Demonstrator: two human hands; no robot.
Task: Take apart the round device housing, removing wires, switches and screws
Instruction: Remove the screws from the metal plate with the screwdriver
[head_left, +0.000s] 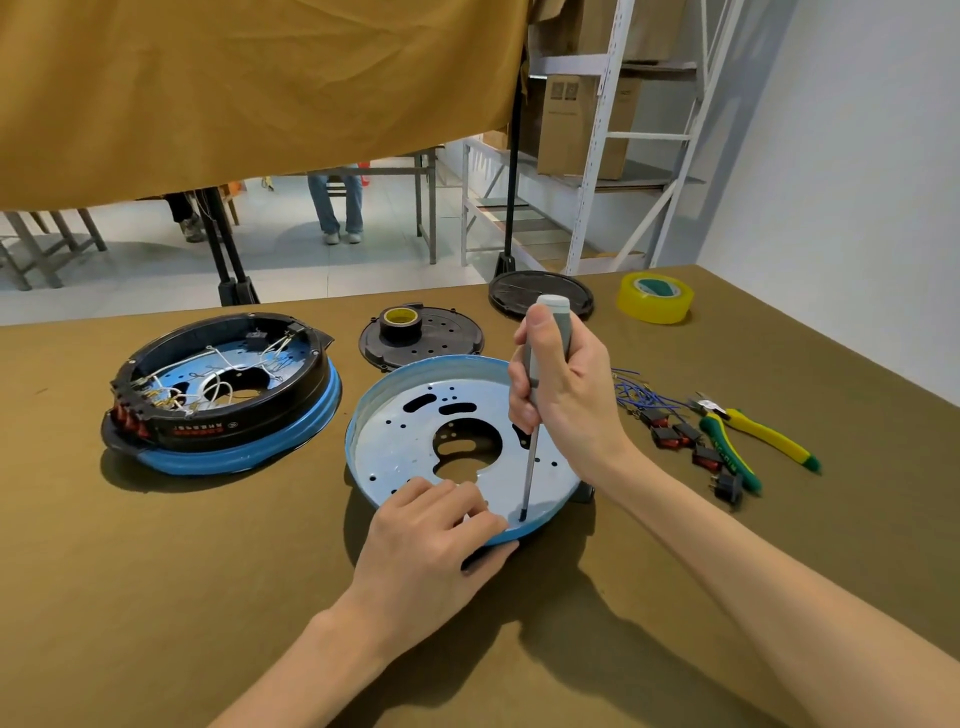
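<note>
A round blue metal housing plate (410, 447) with several holes lies in front of me on the table. My left hand (431, 535) grips its near rim, thumb under the edge and fingers on top. My right hand (566, 395) holds a grey-handled screwdriver (530, 467) upright, its tip set on the plate near the front rim beside my left fingers. A second round housing (223, 395), black ring on a blue base, sits to the left with white wires and red switches still inside.
Removed red switches with blue wires (670, 421) and yellow-green pliers (748, 441) lie to the right. Two black round covers (421, 338) (540, 293) and a yellow tape roll (654, 299) sit behind. A hanging cloth and shelving stand beyond the table.
</note>
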